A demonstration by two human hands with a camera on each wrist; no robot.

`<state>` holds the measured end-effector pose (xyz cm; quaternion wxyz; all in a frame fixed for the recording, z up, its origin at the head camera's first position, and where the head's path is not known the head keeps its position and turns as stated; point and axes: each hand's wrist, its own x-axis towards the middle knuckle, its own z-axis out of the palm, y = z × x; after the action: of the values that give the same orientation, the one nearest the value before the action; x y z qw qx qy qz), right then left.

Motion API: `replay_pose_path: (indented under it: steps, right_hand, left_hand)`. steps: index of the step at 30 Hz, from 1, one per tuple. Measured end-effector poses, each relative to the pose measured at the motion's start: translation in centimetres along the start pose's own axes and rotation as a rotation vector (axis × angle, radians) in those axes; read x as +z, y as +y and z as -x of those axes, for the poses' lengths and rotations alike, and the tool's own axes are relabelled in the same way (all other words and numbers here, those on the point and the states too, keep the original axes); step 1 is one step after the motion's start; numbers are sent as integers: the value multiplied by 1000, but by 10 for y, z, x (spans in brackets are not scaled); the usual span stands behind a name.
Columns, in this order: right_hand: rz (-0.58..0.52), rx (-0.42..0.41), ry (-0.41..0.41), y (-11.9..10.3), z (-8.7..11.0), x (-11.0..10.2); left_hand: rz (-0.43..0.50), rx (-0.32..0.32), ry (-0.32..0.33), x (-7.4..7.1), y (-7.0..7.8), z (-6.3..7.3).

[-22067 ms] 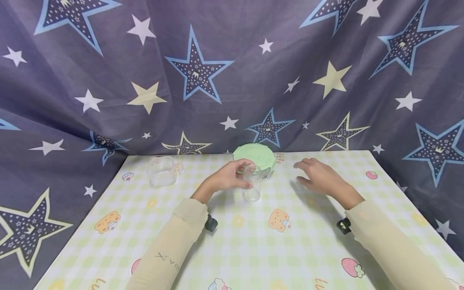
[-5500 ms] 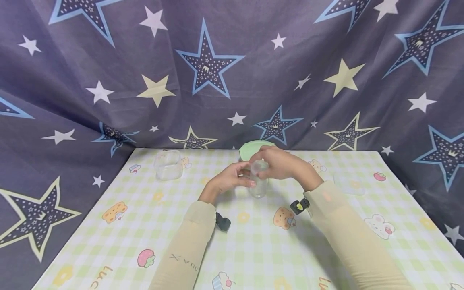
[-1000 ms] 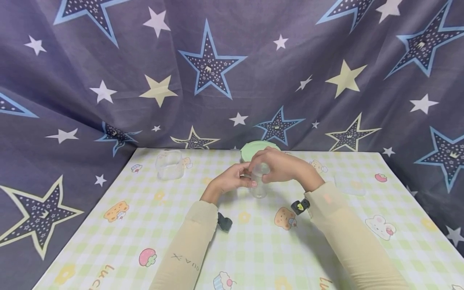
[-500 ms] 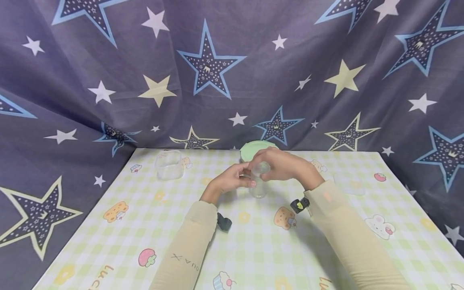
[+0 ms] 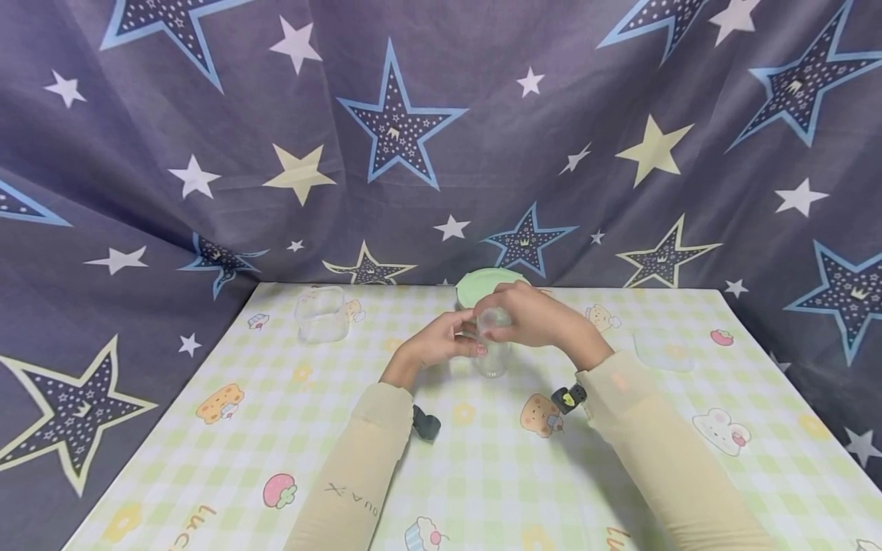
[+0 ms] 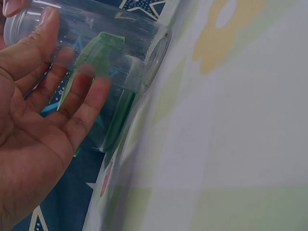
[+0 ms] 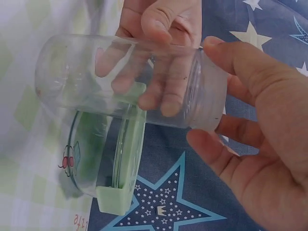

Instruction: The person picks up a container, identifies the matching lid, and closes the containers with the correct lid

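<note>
A clear plastic jar (image 5: pixel 491 363) stands on the table in front of me, with a translucent screw lid (image 7: pixel 212 91) on its mouth. My left hand (image 5: pixel 437 340) holds the jar's body from the left; in the left wrist view its thumb lies on the near side and its fingers show behind the clear wall. Fingers and thumb of my right hand (image 5: pixel 534 315) grip the lid's rim from above. Directly behind the jar sits a round clear container with a light green clip-on lid (image 5: pixel 485 285), partly hidden by my right hand.
A clear, squarish container (image 5: pixel 322 315) stands at the back left. Toward the right lies a clear, flat, see-through piece (image 5: pixel 663 352), hard to make out. A checked cloth (image 5: pixel 468 474) covers the table, and a starred curtain (image 5: pixel 441 138) hangs behind it.
Since 22 seconds ago, my right hand has come from the right onto the jar's lid. Over the last second its fingers and wrist have shifted slightly; the left hand and jar stay in place.
</note>
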<state>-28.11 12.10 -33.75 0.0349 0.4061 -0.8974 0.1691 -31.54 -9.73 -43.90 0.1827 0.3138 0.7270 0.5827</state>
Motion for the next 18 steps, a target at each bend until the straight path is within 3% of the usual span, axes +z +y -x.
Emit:
replay_pose_path:
  steps: [11, 18]
  right_hand:
    - [118, -8, 87, -5, 2, 6]
    - [108, 4, 83, -5, 5, 7]
  left_hand:
    - [14, 2, -16, -1, -1, 1]
    - [-7, 5, -14, -1, -1, 0]
